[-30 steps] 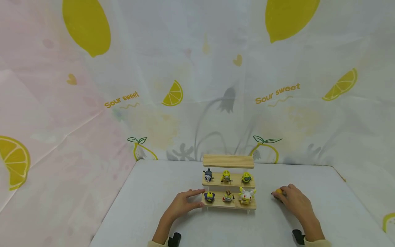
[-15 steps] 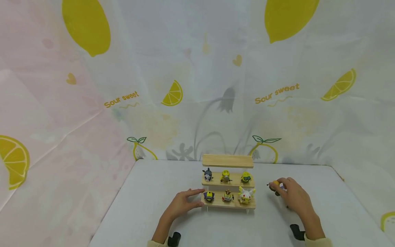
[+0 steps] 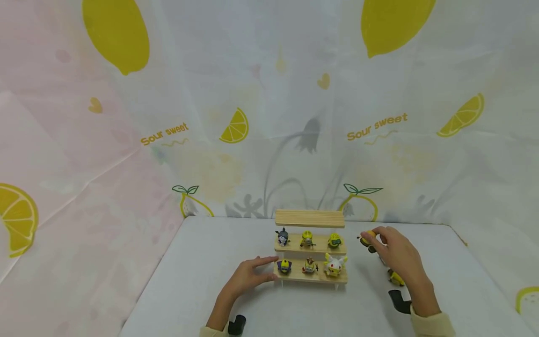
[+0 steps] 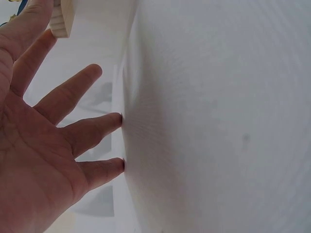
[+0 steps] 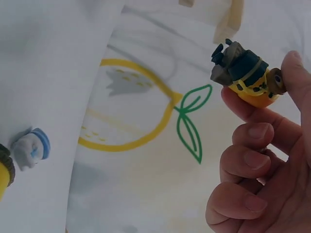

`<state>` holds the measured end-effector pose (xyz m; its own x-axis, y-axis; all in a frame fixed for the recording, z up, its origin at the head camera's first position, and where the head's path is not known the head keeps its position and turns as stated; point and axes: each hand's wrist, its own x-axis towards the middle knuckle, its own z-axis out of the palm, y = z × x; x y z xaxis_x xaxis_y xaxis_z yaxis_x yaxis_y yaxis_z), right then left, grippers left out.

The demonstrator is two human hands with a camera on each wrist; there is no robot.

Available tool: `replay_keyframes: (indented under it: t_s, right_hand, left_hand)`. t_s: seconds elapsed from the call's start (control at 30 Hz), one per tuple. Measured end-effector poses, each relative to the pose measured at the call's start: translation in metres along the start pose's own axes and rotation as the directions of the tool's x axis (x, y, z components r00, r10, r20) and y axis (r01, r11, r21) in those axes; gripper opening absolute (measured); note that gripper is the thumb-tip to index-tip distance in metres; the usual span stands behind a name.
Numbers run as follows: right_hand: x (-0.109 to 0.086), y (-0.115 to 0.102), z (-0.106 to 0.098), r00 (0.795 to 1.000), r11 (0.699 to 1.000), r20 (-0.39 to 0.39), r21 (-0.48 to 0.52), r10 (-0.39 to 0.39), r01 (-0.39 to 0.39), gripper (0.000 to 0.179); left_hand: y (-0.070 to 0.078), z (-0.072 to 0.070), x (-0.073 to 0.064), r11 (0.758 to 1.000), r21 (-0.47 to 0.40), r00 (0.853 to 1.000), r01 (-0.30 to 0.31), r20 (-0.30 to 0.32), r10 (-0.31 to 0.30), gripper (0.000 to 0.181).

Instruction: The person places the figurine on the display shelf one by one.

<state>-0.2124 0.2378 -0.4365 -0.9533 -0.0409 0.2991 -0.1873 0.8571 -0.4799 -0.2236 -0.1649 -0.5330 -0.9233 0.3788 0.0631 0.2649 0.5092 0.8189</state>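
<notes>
A lemon-print backdrop point(image 3: 269, 70) stands behind a white table point(image 3: 189, 281). The table supports a three-shelf wooden rack point(image 3: 309, 218). Left hand point(image 3: 248, 277): fingers spread, fingertip contact at the rack's left end; light pressure should steady it without displacement. Right hand point(image 3: 400, 252): thumb and index finger clamped on a yellow figure point(image 5: 252, 75), raised right of the rack. Pinch evenly; its rounded body could roll if gripped off-centre.
</notes>
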Motion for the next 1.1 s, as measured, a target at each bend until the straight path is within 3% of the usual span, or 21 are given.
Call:
replay_keyframes:
  t_s: [0.4,0.77,1.1]
  right_hand:
    - [0.013,-0.027,-0.01,0.999,0.999,-0.034,0.032,-0.041,0.042,0.036]
    - [0.035,-0.054,-0.009,0.982,0.984,-0.09,0.051,-0.166,0.171,0.025]
    - [0.057,-0.081,-0.002,0.978,0.97,-0.019,0.129,-0.207,0.208,0.028]
  left_hand:
    - [-0.001,-0.001,0.0,1.0,0.002,1.0,-0.013,0.001,0.013,0.05]
    - [-0.001,-0.001,0.001,0.999,0.002,0.999,-0.034,0.0,0.034,0.05]
    - [-0.003,0.0,0.0,0.999,-0.007,0.999,-0.041,0.003,0.041,0.05]
